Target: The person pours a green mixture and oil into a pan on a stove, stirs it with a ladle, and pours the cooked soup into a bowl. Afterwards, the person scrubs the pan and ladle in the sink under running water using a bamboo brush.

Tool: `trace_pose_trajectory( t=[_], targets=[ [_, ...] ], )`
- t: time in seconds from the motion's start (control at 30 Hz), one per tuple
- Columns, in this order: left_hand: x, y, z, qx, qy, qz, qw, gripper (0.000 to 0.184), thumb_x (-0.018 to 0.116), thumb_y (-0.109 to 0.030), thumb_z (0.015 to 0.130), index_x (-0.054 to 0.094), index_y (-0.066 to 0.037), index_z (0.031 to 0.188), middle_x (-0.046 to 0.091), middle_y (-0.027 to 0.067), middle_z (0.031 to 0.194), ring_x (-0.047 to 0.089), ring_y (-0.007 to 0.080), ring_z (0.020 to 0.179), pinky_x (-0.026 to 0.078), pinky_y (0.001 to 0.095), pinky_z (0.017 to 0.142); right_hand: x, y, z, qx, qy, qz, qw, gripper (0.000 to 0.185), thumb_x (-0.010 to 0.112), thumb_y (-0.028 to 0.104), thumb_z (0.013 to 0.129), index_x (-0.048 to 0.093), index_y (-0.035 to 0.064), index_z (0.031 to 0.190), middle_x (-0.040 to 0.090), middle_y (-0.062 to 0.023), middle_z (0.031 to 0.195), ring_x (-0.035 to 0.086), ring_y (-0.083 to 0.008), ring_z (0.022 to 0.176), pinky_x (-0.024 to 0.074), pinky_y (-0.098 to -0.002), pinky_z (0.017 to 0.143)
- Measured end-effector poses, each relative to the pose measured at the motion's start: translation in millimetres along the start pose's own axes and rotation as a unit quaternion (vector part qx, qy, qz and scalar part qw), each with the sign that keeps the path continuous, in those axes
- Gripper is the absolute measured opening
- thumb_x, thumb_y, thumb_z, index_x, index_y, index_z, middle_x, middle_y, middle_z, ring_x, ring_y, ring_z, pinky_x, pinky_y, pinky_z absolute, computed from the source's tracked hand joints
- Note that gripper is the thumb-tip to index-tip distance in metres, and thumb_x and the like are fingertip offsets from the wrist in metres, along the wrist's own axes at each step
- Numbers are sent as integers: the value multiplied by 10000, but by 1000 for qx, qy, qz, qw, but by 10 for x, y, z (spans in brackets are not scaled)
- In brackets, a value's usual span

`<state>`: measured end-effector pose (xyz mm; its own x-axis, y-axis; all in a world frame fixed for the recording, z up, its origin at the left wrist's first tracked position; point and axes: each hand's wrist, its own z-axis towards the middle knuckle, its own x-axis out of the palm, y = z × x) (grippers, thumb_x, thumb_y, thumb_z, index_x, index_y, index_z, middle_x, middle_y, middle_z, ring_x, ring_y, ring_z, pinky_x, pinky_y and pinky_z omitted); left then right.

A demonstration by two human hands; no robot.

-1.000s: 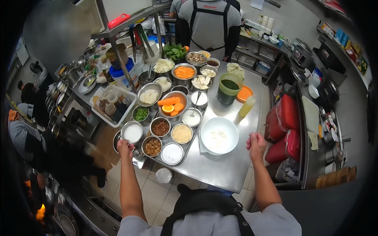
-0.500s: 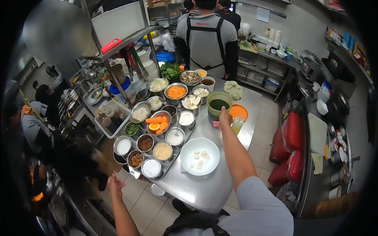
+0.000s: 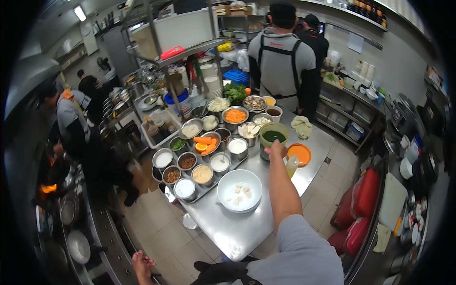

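My right hand (image 3: 277,151) is at the front side of a green container (image 3: 273,134) of dark green liquid, its fingers bent against the wall; how firmly they hold it is hidden. Beside it are an orange lid (image 3: 299,155) and a squeeze bottle (image 3: 292,165). Nearer me, a white bowl (image 3: 239,191) holds several pale pieces. Low at the left, away from the table, my left hand (image 3: 142,262) has loosely curled fingers; nothing shows in it.
Metal bowls of carrots (image 3: 235,115), white powder (image 3: 185,188) and other foods crowd the table's left side. A person (image 3: 282,61) stands beyond the table. Another person (image 3: 70,114) is at the left near a flame (image 3: 48,188). Red bins (image 3: 363,194) stand at the right.
My right hand has gone from beside the bowl to the green container. My left hand has left the metal bowls and dropped toward the lower left. The view has tilted up.
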<state>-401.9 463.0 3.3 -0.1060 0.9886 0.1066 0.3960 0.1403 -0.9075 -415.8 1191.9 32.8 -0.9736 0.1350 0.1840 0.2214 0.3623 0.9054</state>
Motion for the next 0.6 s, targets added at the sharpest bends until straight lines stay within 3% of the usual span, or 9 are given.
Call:
trace_pose_trajectory(
  t=[0.17, 0.27, 0.37, 0.5, 0.6],
  targets=[
    [37, -265, -428, 48, -5, 32, 998, 210, 606, -274, 903, 489, -103, 868, 517, 30, 615, 564, 167, 466, 491, 314, 389, -22, 430, -279, -16, 114, -24, 993, 386, 538, 117, 781, 513, -202, 995, 634, -266, 852, 676, -312, 575, 566, -318, 423],
    [126, -435, -666, 72, 2, 30, 997, 192, 623, -245, 892, 530, -77, 888, 534, 33, 641, 569, 155, 493, 499, 299, 437, -115, 717, -405, -94, 280, -100, 950, 315, 515, 191, 865, 507, -115, 940, 606, -221, 834, 680, -324, 623, 574, -347, 458],
    [107, -516, -837, 94, 8, 19, 995, 164, 619, -188, 895, 547, -41, 905, 551, 51, 662, 576, 155, 531, 510, 287, 488, -242, 1003, -564, -131, 413, -156, 888, 347, 432, 256, 969, 522, -72, 1040, 653, -197, 858, 693, -279, 670, 571, -299, 497],
    [82, -543, -1015, 138, 37, -24, 989, 107, 579, -120, 916, 558, -16, 930, 582, 59, 692, 577, 132, 583, 502, 267, 542, -384, 1418, -1414, -69, 510, -231, 825, 301, 484, 259, 949, 563, -12, 1053, 671, -157, 924, 693, -236, 672, 524, -243, 455],
    [73, -613, -1116, 136, 83, -33, 987, 124, 614, -142, 907, 568, -36, 949, 597, 43, 706, 578, 98, 589, 499, 237, 536, -485, 1327, -2183, -93, 582, -247, 769, 262, 477, 214, 917, 551, -2, 1046, 659, -122, 901, 692, -261, 666, 522, -252, 413]
  ],
)
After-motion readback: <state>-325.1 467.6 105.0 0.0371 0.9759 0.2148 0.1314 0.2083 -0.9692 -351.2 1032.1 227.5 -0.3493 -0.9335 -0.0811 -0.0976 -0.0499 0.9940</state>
